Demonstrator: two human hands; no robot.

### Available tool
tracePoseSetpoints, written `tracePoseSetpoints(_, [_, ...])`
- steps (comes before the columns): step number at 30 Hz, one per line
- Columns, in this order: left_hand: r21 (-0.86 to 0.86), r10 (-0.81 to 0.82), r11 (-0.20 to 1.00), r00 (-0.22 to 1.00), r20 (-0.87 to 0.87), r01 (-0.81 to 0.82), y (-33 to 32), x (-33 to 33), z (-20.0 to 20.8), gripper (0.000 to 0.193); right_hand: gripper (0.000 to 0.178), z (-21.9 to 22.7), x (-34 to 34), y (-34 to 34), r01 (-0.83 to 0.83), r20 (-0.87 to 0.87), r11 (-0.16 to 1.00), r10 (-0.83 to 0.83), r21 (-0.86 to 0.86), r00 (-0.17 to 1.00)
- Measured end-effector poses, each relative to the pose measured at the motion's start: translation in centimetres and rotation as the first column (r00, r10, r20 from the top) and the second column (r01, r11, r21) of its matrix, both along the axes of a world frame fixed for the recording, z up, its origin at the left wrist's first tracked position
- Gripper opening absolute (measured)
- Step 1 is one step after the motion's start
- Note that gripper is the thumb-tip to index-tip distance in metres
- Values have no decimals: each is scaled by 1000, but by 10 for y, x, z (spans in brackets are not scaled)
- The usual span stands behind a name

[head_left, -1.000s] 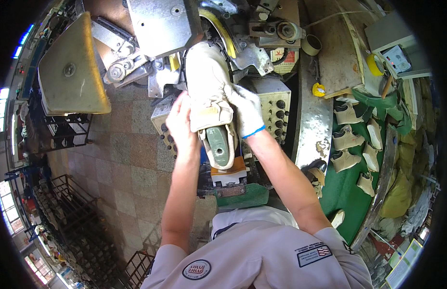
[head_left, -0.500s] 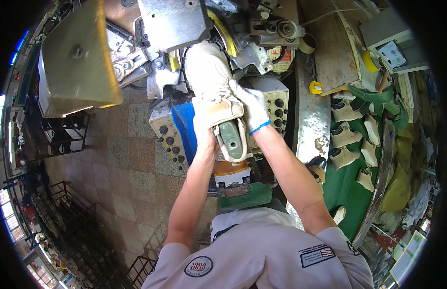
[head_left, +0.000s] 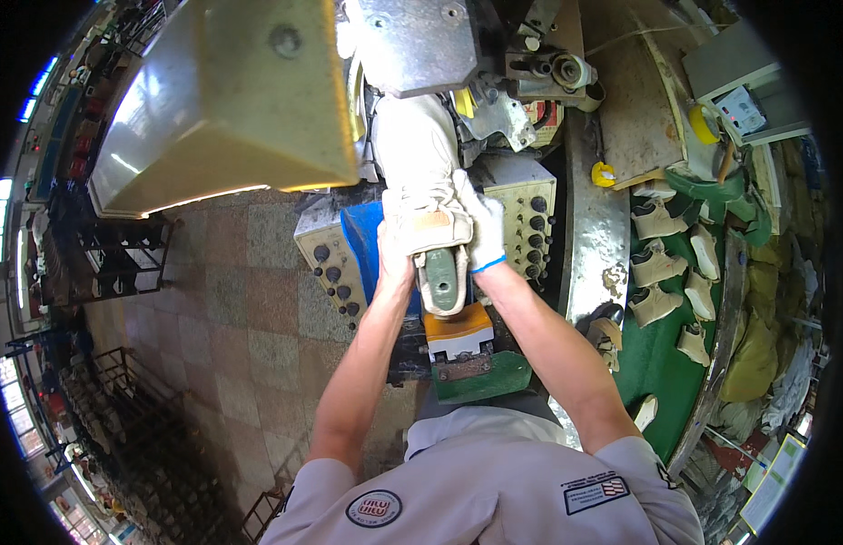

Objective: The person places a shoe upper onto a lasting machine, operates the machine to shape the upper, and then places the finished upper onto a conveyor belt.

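A cream shoe upper (head_left: 418, 136) on a green shoe last (head_left: 442, 280) lies between my hands, its toe pointing away into a machine beneath a metal plate (head_left: 412, 41). My left hand (head_left: 396, 250), which looks bare, grips the heel part from the left, its fingers partly hidden by the shoe. From the right, my right hand (head_left: 483, 221) in a white glove with a blue cuff holds the shoe near its laces. Yellow-edged machine parts (head_left: 464, 103) flank the toe. Below the heel sits an orange block (head_left: 459, 323) on the machine.
A large yellowish machine cover (head_left: 231, 100) juts in at upper left. Control boxes with dark knobs (head_left: 537, 224) stand on both sides under the shoe. Several cream shoes (head_left: 657, 263) lie on a green conveyor (head_left: 632, 381) at right, beyond a metal rail (head_left: 596, 213).
The shoe has shifted slightly right in view and now points straighter ahead, both hands keeping hold. The machine cover and metal plate also appear farther right, the cover larger.
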State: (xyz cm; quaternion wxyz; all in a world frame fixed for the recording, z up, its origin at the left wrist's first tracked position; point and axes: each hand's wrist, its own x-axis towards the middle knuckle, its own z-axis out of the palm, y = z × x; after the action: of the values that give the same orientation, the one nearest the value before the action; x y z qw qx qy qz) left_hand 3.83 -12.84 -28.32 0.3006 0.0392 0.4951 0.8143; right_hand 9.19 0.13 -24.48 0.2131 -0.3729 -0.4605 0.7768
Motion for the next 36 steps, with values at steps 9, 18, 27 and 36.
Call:
tracePoseSetpoints(9, [-110, -4, 994, 987, -158, -13, -10, -6, 1, 49, 44, 4, -6, -11, -33, -67, 998, 36, 44, 997])
tracePoseSetpoints(18, [-477, -54, 876, 971, -233, -66, -38, 17, -10, 52, 48, -4, 34, 21, -83, 21, 996, 83, -16, 996])
tracePoseSetpoints(27, [-731, -242, 455, 720, -651, -508, -60, 182, -207, 47, 55, -12, 196, 61, -4, -135, 963, -34, -271, 990])
tracePoseSetpoints(36, [-776, -329, 628, 923, -200, 56, -123, 114, -210, 46, 44, 12, 202, 49, -88, -96, 983, 74, -161, 993])
